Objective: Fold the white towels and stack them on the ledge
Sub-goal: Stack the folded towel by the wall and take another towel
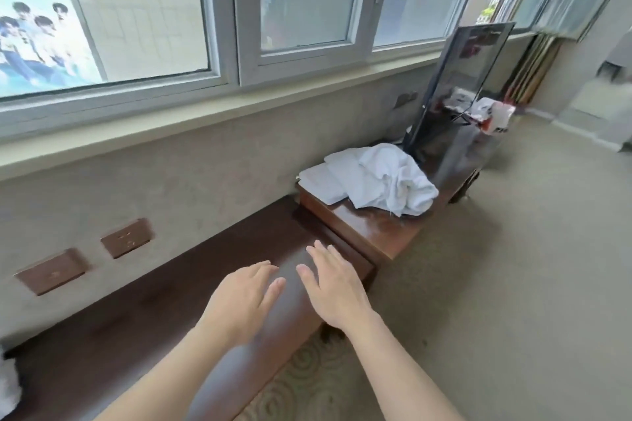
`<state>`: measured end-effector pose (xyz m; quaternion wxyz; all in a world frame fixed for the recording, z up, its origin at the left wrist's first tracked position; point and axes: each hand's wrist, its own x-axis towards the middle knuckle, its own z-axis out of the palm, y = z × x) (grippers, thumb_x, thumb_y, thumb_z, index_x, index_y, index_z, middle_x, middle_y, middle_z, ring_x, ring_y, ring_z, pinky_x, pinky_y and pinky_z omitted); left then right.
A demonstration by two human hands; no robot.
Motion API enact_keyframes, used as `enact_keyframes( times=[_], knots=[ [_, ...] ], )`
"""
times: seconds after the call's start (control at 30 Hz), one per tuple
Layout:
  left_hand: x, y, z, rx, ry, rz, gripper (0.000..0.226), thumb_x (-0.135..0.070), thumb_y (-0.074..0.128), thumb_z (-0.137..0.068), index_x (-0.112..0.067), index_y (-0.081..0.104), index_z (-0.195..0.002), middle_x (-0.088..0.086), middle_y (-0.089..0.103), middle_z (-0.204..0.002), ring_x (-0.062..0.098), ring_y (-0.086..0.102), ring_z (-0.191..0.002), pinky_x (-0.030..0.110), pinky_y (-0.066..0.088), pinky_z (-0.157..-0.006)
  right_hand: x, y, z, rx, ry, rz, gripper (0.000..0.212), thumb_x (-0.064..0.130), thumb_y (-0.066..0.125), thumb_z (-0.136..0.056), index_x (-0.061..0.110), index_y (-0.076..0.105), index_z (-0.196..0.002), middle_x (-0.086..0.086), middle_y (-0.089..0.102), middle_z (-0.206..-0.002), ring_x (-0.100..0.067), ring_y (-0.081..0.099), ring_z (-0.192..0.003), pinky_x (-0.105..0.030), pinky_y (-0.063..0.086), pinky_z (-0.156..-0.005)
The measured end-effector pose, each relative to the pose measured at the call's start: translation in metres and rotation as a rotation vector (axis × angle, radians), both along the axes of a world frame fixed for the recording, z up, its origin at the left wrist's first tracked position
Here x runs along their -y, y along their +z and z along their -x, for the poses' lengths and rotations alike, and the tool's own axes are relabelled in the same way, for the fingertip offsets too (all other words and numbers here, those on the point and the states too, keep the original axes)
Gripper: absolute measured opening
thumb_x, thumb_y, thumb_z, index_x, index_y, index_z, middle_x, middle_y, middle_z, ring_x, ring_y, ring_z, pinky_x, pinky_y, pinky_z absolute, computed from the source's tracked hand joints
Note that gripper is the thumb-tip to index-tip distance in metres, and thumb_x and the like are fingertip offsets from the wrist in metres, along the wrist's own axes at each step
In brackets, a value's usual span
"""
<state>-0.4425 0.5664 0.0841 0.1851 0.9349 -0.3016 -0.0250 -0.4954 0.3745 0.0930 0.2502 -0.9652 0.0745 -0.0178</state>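
Partly cut off: white cloth (7, 383).

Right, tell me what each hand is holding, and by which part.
Nothing is held. The left hand and right hand hover open over the dark wooden ledge; the crumpled white towel lies untouched.

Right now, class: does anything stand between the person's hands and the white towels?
Nothing visible does. Both the left hand and right hand hover open over the dark ledge; the towels lie beyond on the raised cabinet top, with only bare wood between.
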Motion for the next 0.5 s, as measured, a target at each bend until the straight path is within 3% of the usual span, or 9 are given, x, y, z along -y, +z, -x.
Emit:
enact_keyframes(
  times=[0.2,0.37,0.5],
  knots=[
    [0.106,0.013,-0.041,-0.003,-0.080,-0.009,0.058,-0.055,0.023,-0.103,-0.023,0.049,-0.144,-0.003,0.042,-0.155,0.015,0.041,-0.140,0.028,0.028,-0.116,0.104,0.015,-0.019,0.036,-0.112,-0.011,0.062,0.053,0.030,-0.104,0.020,0.030,-0.156,-0.001,0.025,-0.164,-0.017,0.018,-0.152,-0.036,0.017,-0.123],
    [0.193,0.009,-0.102,0.004,-0.135,0.058,0.051,-0.050,0.028,-0.105,-0.022,0.056,-0.138,-0.004,0.050,-0.149,0.015,0.046,-0.135,0.028,0.033,-0.110,0.178,0.014,-0.053,0.053,-0.173,0.007,0.062,0.052,0.034,-0.104,0.020,0.029,-0.156,0.000,0.025,-0.164,-0.016,0.018,-0.151,-0.034,0.018,-0.123],
    [0.257,-0.006,-0.154,-0.080,-0.200,0.058,0.058,-0.054,0.021,-0.103,-0.022,0.055,-0.137,-0.004,0.051,-0.147,0.015,0.042,-0.138,0.031,0.033,-0.112,0.238,0.009,-0.079,0.033,-0.263,0.024,0.061,0.051,0.034,-0.104,0.021,0.029,-0.156,0.003,0.029,-0.162,-0.009,0.021,-0.149,-0.027,0.018,-0.120]
  ],
)
